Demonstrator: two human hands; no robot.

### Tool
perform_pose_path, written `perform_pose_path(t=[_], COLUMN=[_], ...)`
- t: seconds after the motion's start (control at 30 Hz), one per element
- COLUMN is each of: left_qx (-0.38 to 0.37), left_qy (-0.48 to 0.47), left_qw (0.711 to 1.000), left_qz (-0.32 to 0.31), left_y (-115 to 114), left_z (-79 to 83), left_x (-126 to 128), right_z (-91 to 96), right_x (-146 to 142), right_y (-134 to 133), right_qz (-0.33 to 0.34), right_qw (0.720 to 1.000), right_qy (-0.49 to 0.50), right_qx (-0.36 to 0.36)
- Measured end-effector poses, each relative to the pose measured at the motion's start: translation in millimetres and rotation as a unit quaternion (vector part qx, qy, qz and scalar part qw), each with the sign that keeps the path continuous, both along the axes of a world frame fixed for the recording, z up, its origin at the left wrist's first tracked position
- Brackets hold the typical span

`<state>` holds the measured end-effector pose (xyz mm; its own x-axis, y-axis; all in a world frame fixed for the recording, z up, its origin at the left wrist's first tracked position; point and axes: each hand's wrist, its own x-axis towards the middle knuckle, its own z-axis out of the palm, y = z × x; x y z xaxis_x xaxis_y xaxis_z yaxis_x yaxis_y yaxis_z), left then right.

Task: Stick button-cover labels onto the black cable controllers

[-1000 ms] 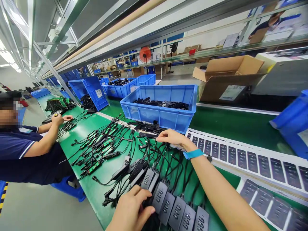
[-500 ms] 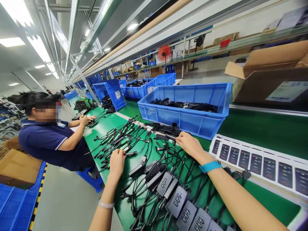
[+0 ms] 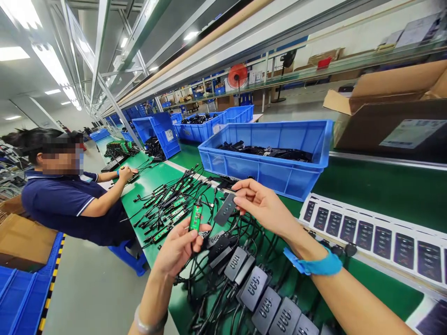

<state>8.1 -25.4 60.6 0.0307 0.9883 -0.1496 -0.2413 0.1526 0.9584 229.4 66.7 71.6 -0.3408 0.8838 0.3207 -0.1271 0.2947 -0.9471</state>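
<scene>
My left hand (image 3: 179,249) is raised over the green bench and pinches a small green circuit board (image 3: 196,217) with black cables hanging from it. Level with it, my right hand (image 3: 263,204) holds a dark grey plastic cover (image 3: 225,209) by one end between thumb and fingers. Under both hands runs a row of assembled grey controllers (image 3: 256,288) with button marks, tangled in black cables. Farther left on the bench lie several more bare green boards with wires (image 3: 169,204).
A blue bin (image 3: 268,156) of black parts stands behind my hands, with more blue bins (image 3: 202,128) farther back. White label sheets (image 3: 370,235) lie to the right, a cardboard box (image 3: 391,111) above them. A co-worker in a navy shirt (image 3: 66,200) sits at the left.
Both hands have lifted off the bench: the left took up a green circuit board from the pile, the right a grey cover, and they have come closer together.
</scene>
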Motion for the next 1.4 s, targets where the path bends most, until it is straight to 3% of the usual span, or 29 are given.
perform_pose_path(t=[0.07,0.2,0.57,0.73,0.87,1.03,1.1,1.2,1.27,1.4], left_qx=[-0.008,0.007,0.04,0.061,0.111,0.158,0.158,0.153,0.139,0.08], left_qy=[-0.043,-0.028,0.028,0.073,0.153,0.315,0.343,0.368,0.354,0.282], left_qw=[0.999,0.998,0.999,0.995,0.982,0.936,0.926,0.917,0.925,0.955], left_qz=[-0.02,-0.058,-0.013,0.003,0.006,-0.007,-0.009,0.003,0.007,-0.038], left_y=[-6,-12,-18,-21,-23,-23,-23,-22,-23,-28], left_z=[-1.5,-2.1,-5.4,-8.9,-13.5,-16.0,-16.6,-16.2,-13.4,-6.9], left_x=[13,30,39,43,42,40,42,44,43,30], right_z=[5.1,4.8,-2.4,-4.3,-6.3,-7.5,-10.0,-14.0,-14.1,-6.9], right_x=[-3,-7,-16,-18,-19,-20,-24,-32,-35,-19], right_y=[-9,-17,-19,-19,-18,-17,-19,-25,-26,-10], right_qz=[0.05,0.105,0.036,0.067,0.128,0.191,0.166,0.076,0.047,0.13], right_qw=[0.999,0.993,0.994,0.996,0.989,0.98,0.985,0.991,0.991,0.978], right_qy=[-0.005,-0.038,-0.091,-0.06,0.001,-0.032,-0.056,-0.095,-0.108,-0.161], right_qx=[-0.018,-0.024,0.045,-0.002,-0.076,-0.044,-0.002,0.053,0.06,0.029])
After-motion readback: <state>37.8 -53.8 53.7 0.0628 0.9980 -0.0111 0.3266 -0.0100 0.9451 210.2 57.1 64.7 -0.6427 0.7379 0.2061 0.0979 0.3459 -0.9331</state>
